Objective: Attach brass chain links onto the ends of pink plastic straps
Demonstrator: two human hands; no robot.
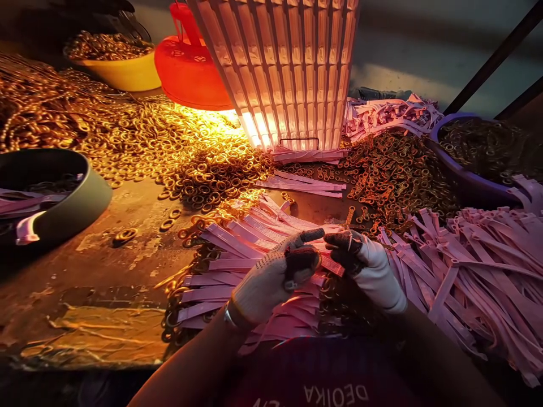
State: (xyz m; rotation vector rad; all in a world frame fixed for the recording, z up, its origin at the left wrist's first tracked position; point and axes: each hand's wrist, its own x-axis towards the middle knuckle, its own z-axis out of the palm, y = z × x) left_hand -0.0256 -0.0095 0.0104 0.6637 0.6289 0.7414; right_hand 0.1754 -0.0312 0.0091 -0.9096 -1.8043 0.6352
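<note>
My left hand (278, 271), in a light knitted glove with dark fingers, is closed in a pinch at a short pink strap (333, 264). Close beside it, my right hand (369, 265) wears a white glove with dark fingertips. Its fingers are drawn together, and what they pinch is too small and dark to make out. The two sets of fingertips nearly meet. Beneath both hands lies a layered pile of pink straps (229, 264), with metal fittings (186, 237) along its left edge. Dark metal pieces (337, 305) show between my wrists.
Gold-coloured rings (207, 181) cover the back left. A red lamp (190, 73) glows beside a tall ribbed panel (292, 73). Metal links (390, 175) and loose straps (479, 271) lie right. A green basin (93, 192), yellow basin (127, 73) and purple basin (458, 169) stand around.
</note>
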